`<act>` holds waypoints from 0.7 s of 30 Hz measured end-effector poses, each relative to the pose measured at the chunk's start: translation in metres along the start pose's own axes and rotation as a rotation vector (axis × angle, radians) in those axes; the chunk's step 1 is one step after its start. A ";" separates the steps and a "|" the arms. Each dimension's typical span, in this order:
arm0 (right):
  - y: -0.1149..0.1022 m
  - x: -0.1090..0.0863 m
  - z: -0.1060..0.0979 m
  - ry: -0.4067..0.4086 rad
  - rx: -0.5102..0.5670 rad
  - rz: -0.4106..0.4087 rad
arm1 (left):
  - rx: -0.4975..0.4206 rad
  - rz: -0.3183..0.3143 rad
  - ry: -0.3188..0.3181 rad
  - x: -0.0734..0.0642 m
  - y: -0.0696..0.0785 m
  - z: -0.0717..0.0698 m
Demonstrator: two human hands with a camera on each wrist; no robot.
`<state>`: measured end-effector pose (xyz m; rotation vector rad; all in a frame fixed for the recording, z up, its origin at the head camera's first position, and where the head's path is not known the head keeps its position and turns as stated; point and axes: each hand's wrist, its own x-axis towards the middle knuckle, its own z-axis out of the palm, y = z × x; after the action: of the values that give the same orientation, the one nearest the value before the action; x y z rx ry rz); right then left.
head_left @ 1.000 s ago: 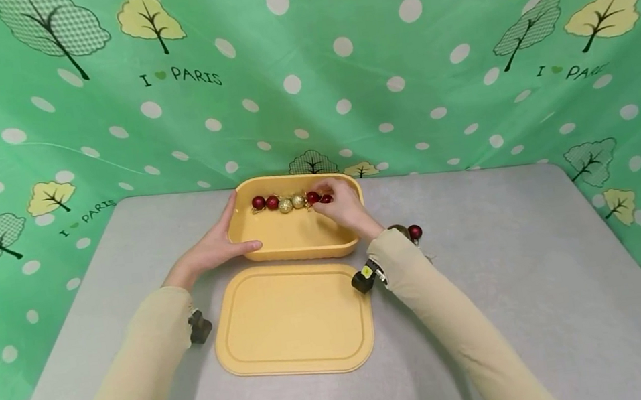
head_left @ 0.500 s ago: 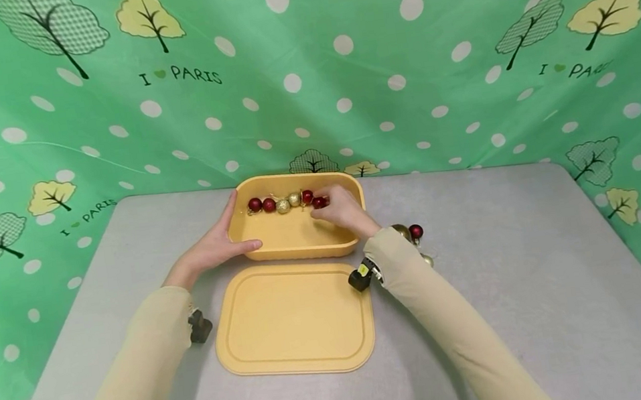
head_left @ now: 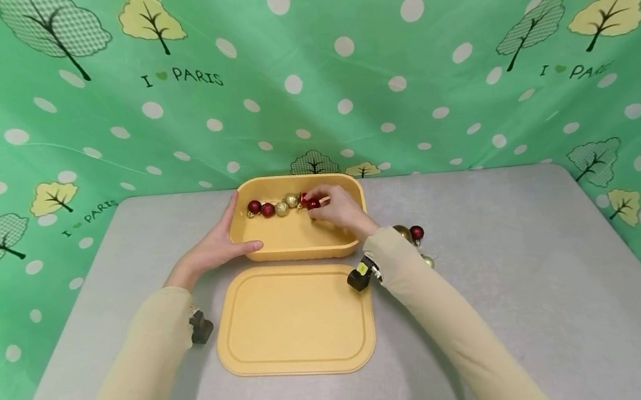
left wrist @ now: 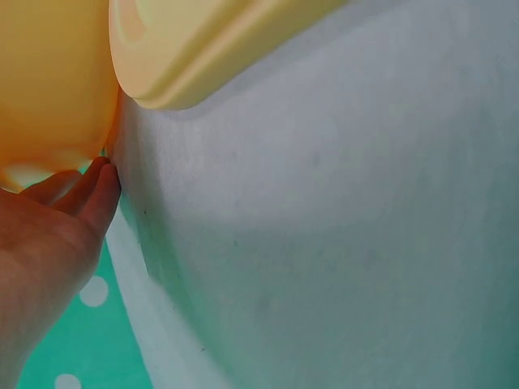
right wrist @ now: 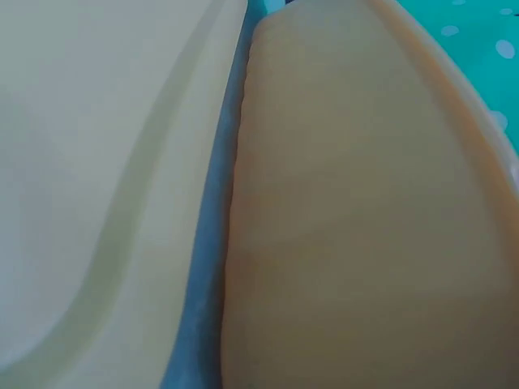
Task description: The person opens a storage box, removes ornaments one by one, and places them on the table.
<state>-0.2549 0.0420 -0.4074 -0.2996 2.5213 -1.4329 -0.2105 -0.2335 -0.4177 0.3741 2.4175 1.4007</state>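
My left hand (head_left: 213, 244) holds the left side of the yellow plastic box (head_left: 279, 253), its thumb over the front rim and fingers along the outer wall. In the left wrist view, the fingers (left wrist: 97, 194) touch the box wall (left wrist: 57, 89). Inside the box, my right hand (head_left: 343, 209) pinches a small dark red Christmas bauble (head_left: 313, 204) between thumb and index finger. Left of it, a row along the back holds another red bauble (head_left: 304, 197), two gold baubles (head_left: 282, 209) and two more red ones (head_left: 254, 207). The right wrist view shows only the box's outer wall (right wrist: 365, 203) and the lid (right wrist: 73, 162).
The flat yellow lid (head_left: 294, 322) lies on the grey table (head_left: 526, 281), in front of the box. Beside my right forearm sit a larger gold bauble (head_left: 402, 233), a red bauble (head_left: 417, 232) and a gold one (head_left: 428, 260), partly covered by the sleeve. A green curtain (head_left: 309, 113) hangs behind.
My right hand has shifted slightly left with the red bauble, and the row of baubles has moved a little left and closer together. The left hand keeps its place on the box.
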 end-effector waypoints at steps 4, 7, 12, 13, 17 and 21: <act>-0.003 -0.003 0.000 0.024 0.030 -0.051 | 0.000 -0.004 0.004 0.000 -0.002 0.001; -0.007 -0.007 -0.001 0.043 0.047 -0.067 | -0.004 -0.005 0.003 0.000 -0.002 0.001; -0.014 -0.015 -0.002 0.046 0.063 -0.128 | -0.020 -0.011 -0.002 0.000 0.000 0.001; -0.014 -0.017 -0.003 0.043 0.071 -0.148 | -0.024 -0.010 -0.003 0.000 0.000 0.001; -0.013 -0.026 -0.007 0.026 0.136 -0.218 | -0.025 -0.011 -0.007 0.001 -0.001 0.001; -0.013 -0.038 -0.014 0.017 0.166 -0.257 | -0.018 -0.014 -0.008 0.001 -0.001 0.001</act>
<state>-0.2216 0.0582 -0.3856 -0.6011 2.4265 -1.7323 -0.2109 -0.2329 -0.4197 0.3569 2.3950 1.4115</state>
